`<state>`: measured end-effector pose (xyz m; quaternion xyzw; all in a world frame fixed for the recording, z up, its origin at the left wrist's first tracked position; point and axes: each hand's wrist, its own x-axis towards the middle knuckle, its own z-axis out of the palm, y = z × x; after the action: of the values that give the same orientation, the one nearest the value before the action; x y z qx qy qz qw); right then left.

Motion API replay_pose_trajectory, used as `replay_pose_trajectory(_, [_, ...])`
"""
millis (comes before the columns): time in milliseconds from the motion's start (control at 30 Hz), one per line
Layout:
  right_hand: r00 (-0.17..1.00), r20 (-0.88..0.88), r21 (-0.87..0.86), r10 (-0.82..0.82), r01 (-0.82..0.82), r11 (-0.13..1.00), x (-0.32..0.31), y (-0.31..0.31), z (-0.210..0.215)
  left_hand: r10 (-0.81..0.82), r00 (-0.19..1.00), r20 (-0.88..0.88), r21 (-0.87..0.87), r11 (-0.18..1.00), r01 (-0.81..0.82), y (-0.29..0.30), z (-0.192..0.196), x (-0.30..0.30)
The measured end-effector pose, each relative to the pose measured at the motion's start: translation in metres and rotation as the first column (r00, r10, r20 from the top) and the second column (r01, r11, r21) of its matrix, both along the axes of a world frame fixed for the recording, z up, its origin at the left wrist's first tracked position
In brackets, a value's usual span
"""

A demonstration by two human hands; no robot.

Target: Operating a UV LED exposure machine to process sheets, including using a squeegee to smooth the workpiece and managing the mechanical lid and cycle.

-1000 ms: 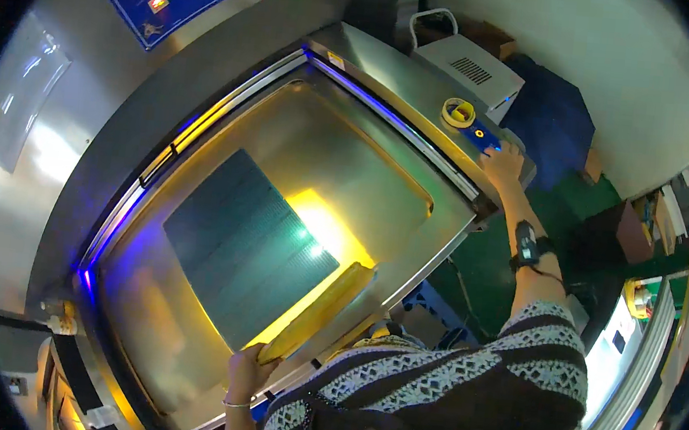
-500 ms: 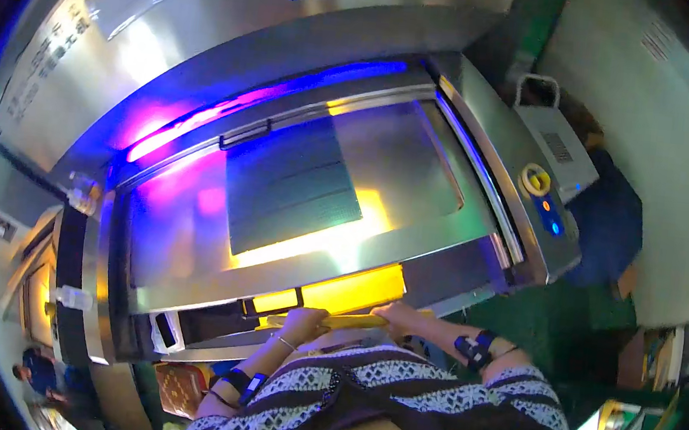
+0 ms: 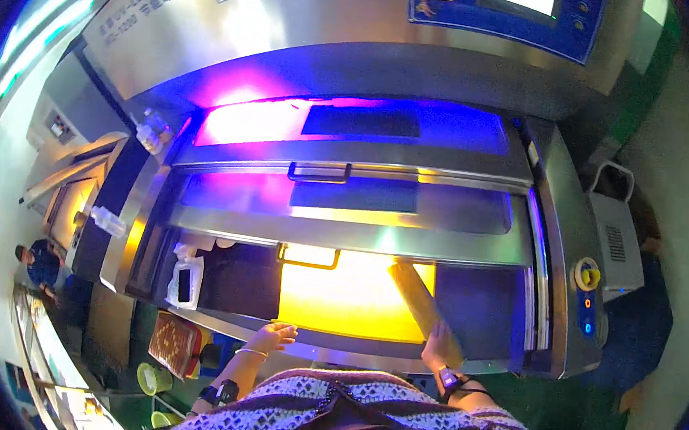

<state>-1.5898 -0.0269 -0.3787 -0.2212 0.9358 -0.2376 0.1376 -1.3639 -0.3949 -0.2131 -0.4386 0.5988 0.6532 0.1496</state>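
Observation:
My right hand grips the lower end of a long, flat, grey-brown bar, which I cannot name more exactly. The bar slants over the right part of a bright yellow-lit sheet in the steel machine's front bay. By the machine's front edge, my left hand holds nothing that I can see, its fingers partly stretched toward the sheet. Behind the sheet runs a steel frame; a dark handle hangs at the sheet's back edge.
A white bottle-like container lies at the bay's left end. Clear bottles stand on the left ledge. Control knobs sit on the right side. A red-brown box is low on the left; another person is farther off.
The hands have parted from the yellow strip at the front edge; my right hand now holds the bar over the sheet. More of the yellow sheet shows. The view has shifted.

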Motion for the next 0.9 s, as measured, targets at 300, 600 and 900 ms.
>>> replay_pose_trajectory(300, [0.95, 0.143, -0.07, 0.279, -0.272, 0.96, -0.036, -0.096, 0.021, 0.089, 0.991, -0.097, 0.066, 0.994, -0.083, -0.019, 0.006, -0.039])
replay_pose_trajectory(600, [0.767, -0.554, -0.257, 0.324, -0.528, 0.81, -0.099, -0.259, 0.203, 0.247, 0.929, -0.277, 0.266, 0.948, -0.173, -0.066, 0.021, -0.137])
replay_pose_trajectory(900, [0.82, -0.294, 0.346, 0.491, -0.387, 0.855, -0.033, -0.264, 0.193, 0.363, 0.91, -0.2, 0.402, 0.878, -0.261, -0.076, -0.011, -0.163])
